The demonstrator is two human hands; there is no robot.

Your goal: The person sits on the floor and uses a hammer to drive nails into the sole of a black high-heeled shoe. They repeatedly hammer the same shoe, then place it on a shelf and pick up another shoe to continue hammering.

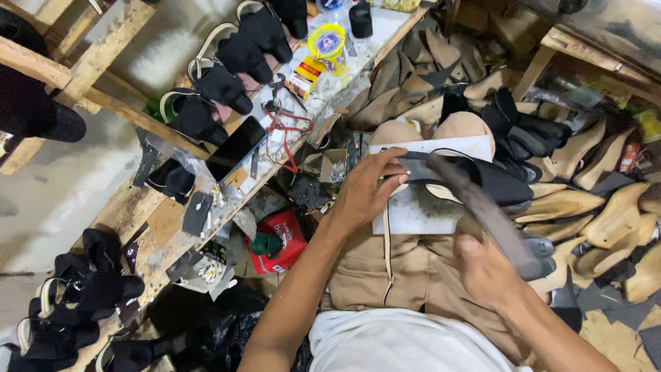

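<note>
- While the person sits with tan trousers, a black shoe upper on a pale wooden shoe form [475, 180] lies on a white flat board [413, 213] across the lap.
- The left hand [365, 189] rests on the near end of the shoe, with its fingers [389, 169] curled over the edge and pressing it down on the board.
- The right hand [485, 272] is wrapped tight around the bottom end of a long dark flat tool [482, 210].
- The tool looks blurry, so its exact shape is hard to tell.
- Its long side slants up and to the left, from the right hand toward the shoe, and its far tip sits over the shoe just beside the left fingers.
- The shoe lies sideways, with its long side running left to right across the lap.
- The left hand is touching the shoe, so it is the nearer one. The right hand is lower down, near the person's body, and reaches the shoe only through the tool.
- A pile of pale wooden shoe forms [592, 213] lies at the right.
- A long wooden workbench [169, 220] at the left holds black shoes [234, 62], a black phone [236, 147] and a yellow tape roll [326, 40].
- A red box [286, 238] sits below the bench.
</note>
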